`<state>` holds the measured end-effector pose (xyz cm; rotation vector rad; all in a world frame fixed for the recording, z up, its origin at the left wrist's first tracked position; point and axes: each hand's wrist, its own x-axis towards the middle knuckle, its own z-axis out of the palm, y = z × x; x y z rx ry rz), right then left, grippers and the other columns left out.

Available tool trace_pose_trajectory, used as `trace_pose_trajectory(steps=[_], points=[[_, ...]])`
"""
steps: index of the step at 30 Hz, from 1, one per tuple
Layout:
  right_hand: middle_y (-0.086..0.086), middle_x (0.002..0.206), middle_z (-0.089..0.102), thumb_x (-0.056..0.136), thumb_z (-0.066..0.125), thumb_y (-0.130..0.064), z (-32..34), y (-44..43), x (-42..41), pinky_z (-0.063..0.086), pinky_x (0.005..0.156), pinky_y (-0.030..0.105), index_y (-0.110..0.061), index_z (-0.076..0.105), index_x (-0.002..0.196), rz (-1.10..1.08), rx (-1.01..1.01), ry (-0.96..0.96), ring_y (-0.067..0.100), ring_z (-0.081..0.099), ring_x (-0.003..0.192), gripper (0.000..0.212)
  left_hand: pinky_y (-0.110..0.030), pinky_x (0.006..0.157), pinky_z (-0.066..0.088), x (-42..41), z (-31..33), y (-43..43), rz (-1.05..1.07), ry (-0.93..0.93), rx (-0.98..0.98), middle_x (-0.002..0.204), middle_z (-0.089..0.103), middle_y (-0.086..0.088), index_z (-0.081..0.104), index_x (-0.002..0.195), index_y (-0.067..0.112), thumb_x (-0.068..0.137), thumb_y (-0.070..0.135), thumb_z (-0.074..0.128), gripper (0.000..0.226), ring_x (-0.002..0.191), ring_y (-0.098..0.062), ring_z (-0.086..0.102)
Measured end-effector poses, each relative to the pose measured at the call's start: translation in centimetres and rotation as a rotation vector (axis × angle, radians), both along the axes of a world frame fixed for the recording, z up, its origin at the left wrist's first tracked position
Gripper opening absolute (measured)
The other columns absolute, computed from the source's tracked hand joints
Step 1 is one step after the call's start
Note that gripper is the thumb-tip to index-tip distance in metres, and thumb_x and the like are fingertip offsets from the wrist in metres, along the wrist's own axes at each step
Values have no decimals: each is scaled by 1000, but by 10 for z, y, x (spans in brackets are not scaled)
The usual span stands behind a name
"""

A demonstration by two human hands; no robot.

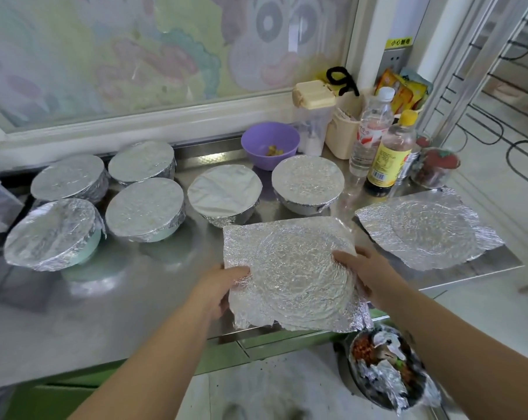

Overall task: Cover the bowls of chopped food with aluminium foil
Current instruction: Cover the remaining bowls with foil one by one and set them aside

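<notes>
Six bowls [145, 209] sit foil-covered; the purple bowl [258, 147]—apparently with food—is bare. Both the left grip [221, 286] and the right grip [368, 274] clamp a foil sheet [290, 268].

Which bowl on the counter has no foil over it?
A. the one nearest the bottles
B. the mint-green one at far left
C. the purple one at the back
C: the purple bowl stands open with bits of food showing inside, while the mint-green bowl at far left is foil-wrapped; the left hand and right hand hold a loose foil sheet.
</notes>
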<state>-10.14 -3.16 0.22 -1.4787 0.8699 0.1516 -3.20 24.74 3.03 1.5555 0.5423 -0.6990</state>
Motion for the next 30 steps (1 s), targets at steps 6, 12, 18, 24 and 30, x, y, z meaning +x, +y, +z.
trace_pose_trajectory(steps=[6,12,18,24,30], points=[[4,157,37,89,61,-62,43,24,-9,33,118,55,-25,35,153,222,-926,-221,27,35,144,79,-29,100,43,-1,41,-7,-152,-912,544,128,52,7,55,133,19,91,11,64,43,117,-10,52],[3,162,34,99,29,-47,19,67,-11,19,125,54,-17,37,156,890,-1224,-428,23,22,153,64,-43,126,8,-20,29,-80,-908,-1211,883,161,27,3,33,152,21,97,13,48,57,151,-17,21],[-1,170,2,94,16,-69,7,48,-9,-2,127,51,-23,10,164,994,-1261,-285,23,-11,157,85,-47,125,1,-14,-10,-70,-1102,-1078,1021,168,1,1,9,160,17,104,44,13,63,155,-18,-5],[8,167,-23,81,21,-89,8,42,-9,-9,125,53,-24,-7,163,1029,-1227,-211,25,-33,150,108,-44,124,-8,-16,-17,-54,-1158,-1066,996,165,-19,-1,-5,160,18,85,76,-14,95,151,-17,-23],[10,163,-32,59,21,-108,14,28,-9,-18,122,44,-23,-20,158,1140,-1219,-232,24,-40,146,137,-48,123,-7,-9,-14,-42,-1339,-1080,979,161,-31,-8,-14,158,18,61,99,-8,127,147,-24,-33]])
